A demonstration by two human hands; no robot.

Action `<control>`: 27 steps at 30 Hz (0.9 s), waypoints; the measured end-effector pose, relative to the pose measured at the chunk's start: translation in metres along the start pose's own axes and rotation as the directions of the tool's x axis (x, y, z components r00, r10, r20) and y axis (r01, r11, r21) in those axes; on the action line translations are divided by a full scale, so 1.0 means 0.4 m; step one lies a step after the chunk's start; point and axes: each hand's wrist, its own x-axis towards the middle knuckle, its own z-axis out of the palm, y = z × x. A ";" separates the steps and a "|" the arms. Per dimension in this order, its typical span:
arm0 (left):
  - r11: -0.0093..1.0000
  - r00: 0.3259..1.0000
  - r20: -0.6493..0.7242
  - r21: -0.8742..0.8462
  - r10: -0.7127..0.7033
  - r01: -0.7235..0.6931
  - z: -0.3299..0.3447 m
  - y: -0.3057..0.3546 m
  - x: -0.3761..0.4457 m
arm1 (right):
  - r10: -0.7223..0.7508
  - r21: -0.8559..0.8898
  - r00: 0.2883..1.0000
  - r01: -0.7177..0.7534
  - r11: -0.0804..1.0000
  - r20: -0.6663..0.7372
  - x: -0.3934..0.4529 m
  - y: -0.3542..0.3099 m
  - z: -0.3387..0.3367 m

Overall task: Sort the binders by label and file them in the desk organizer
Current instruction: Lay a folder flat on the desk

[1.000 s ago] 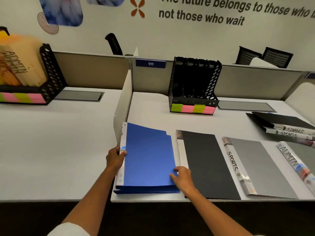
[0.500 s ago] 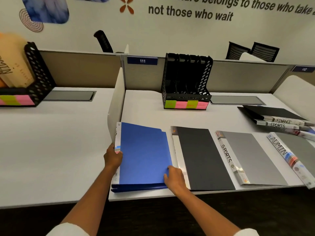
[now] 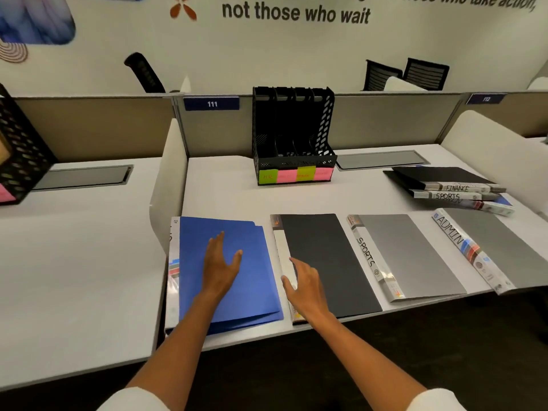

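Left hand (image 3: 221,264) lies spread flat on the blue binder (image 3: 234,280), fingers straight and pointing away, palm down on the cover. Right hand (image 3: 305,284) is just to its right, fingers loosely extended over the spine edge of the black binder (image 3: 326,262); whether the fingertips actually touch it is hard to say from this angle. It grips nothing. Further right of that hand lie a grey binder marked SPORTS (image 3: 406,256) and then another grey one marked ADMIN (image 3: 498,247), all flat along the near edge of the counter (image 3: 225,197). Beyond the hands, straight ahead, stands the black desk organizer (image 3: 293,134), coloured sticky labels across its base. Off to the far right sits a stack of binders (image 3: 447,185), FINANCE on top.
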 end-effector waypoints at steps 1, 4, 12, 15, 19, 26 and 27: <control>1.000 1.000 0.026 0.000 -0.003 0.003 0.026 0.014 -0.005 | -0.008 -0.001 1.000 0.008 1.000 -0.023 0.001 0.021 -0.022; 1.000 0.995 0.098 0.010 0.009 -0.010 0.111 0.063 -0.025 | -0.007 -0.024 0.999 0.005 1.000 -0.049 0.004 0.103 -0.094; 0.998 0.983 0.174 -0.020 0.066 -0.063 0.385 0.261 -0.072 | 0.064 -0.194 0.990 -0.088 0.977 -0.126 0.010 0.396 -0.334; 0.997 0.974 0.214 -0.034 0.073 -0.067 0.505 0.347 -0.098 | 0.112 -0.236 0.986 -0.139 0.962 -0.122 0.008 0.519 -0.440; 0.995 0.958 0.267 -0.022 0.104 -0.102 0.665 0.456 -0.125 | 0.165 -0.219 0.972 -0.200 0.955 -0.168 0.003 0.669 -0.566; 0.985 0.913 0.374 -0.020 0.164 -0.169 0.882 0.562 -0.167 | 0.226 -0.257 0.951 -0.278 0.926 -0.212 -0.021 0.859 -0.708; 0.984 0.908 0.383 -0.010 0.168 -0.178 0.908 0.577 -0.168 | 0.232 -0.255 0.947 -0.286 0.924 -0.221 -0.018 0.883 -0.726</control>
